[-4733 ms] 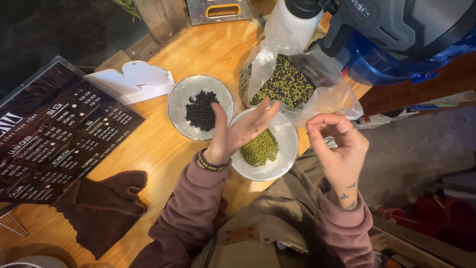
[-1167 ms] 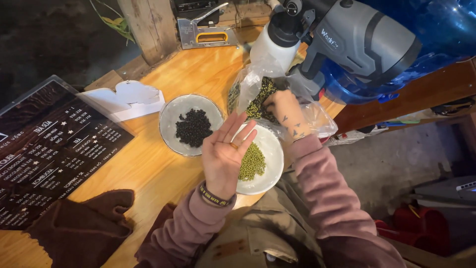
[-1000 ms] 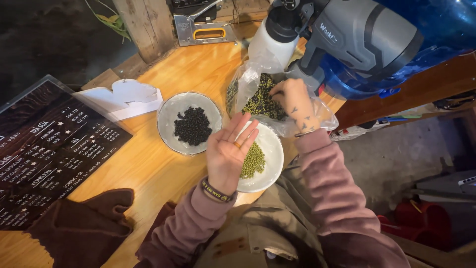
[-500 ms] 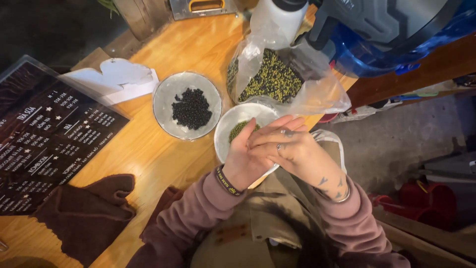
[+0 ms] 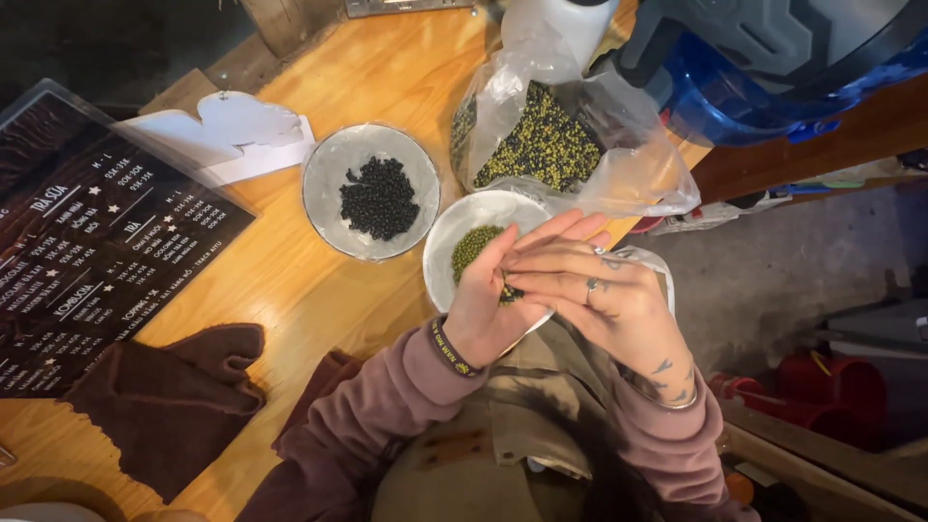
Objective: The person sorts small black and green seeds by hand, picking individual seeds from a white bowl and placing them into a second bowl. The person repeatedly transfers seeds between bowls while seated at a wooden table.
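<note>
So the person had both hands together right over the small white round bowl of green beans (image 5: 471, 253), which sat near the right edge of the warm orange wooden surface (image 5: 290, 280). The left hand (image 5: 488, 295) was cupped palm-up with a few beans in it, looked like a little holding tray so nothing rolled off. The right hand (image 5: 590, 290) lay across it, fingers extended and pressed toward the left palm; its grip seemed pinched on a bean or two, but honestly I couldn't tell for sure since the fingertips hid each other.

Just beside that bowl, further from the person, sat a second pale round bowl holding black beans (image 5: 372, 193), kept apart, so the colours weren't mixing. Behind both, toward the far edge, a clear crumpled plastic bag of mixed green and dark beans (image 5: 551, 145) lay open-mouthed within easy reach. Off to the left were a dark printed menu board (image 5: 97, 242) and a brown cloth (image 5: 169, 406).
</note>
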